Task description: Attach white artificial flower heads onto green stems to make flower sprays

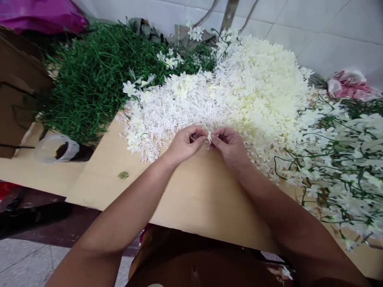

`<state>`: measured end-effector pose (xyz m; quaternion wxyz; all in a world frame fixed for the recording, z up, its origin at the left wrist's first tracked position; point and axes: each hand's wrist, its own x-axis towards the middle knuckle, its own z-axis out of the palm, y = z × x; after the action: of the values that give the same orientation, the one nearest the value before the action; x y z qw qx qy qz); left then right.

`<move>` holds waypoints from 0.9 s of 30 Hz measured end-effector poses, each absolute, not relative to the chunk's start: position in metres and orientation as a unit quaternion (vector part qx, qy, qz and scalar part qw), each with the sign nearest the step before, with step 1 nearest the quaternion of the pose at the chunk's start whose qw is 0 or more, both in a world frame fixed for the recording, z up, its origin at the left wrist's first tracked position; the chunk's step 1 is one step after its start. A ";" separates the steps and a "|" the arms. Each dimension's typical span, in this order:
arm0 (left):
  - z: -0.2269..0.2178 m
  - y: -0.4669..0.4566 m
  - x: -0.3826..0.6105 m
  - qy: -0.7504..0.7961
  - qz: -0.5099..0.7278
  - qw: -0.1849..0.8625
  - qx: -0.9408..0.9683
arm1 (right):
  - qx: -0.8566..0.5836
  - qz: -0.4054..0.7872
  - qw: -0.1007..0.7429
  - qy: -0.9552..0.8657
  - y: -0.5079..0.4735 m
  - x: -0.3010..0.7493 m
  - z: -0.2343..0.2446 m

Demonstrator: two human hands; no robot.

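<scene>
My left hand (pixel 188 142) and my right hand (pixel 230 145) meet in front of the flower heap, over the near side of the board. Both are closed in a pinch on a small white artificial flower (pixel 209 137) between the fingertips. Just behind them lies a pile of thin white stamen sticks (pixel 191 105). To the right of that rises a big heap of loose cream-white artificial flower petals (pixel 269 87). Finer detail of the piece in my fingers is too small to make out.
Green plastic stems (pixel 89 75) are heaped at the back left. Assembled white flowers on green stems (pixel 344 155) spread along the right. A clear plastic cup (pixel 56 148) lies at the left near a cardboard box (pixel 20 83). The tiled wall (pixel 326 24) closes off the back.
</scene>
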<state>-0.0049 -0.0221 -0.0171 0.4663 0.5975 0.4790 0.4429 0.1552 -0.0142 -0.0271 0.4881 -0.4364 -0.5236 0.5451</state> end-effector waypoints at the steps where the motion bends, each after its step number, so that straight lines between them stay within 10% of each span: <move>1: -0.016 -0.023 -0.005 0.479 0.437 0.463 0.604 | -0.440 0.543 0.493 -0.518 -0.015 0.154 -0.027; 13: -0.009 -0.028 -0.016 0.497 0.377 0.405 0.669 | -0.431 0.554 0.459 -0.544 -0.019 0.149 -0.029; 21: 0.057 0.046 -0.103 0.744 0.292 0.009 0.601 | -0.433 0.549 0.427 -0.574 -0.020 0.146 -0.035; 27: 0.045 0.095 -0.127 0.773 0.106 -0.064 0.622 | -0.426 0.557 0.413 -0.582 -0.019 0.144 -0.034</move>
<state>-0.1266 0.0954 0.0452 -0.0637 0.6224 0.7729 0.1057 0.1442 -0.0190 -0.0337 0.4128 -0.4259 -0.5815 0.5568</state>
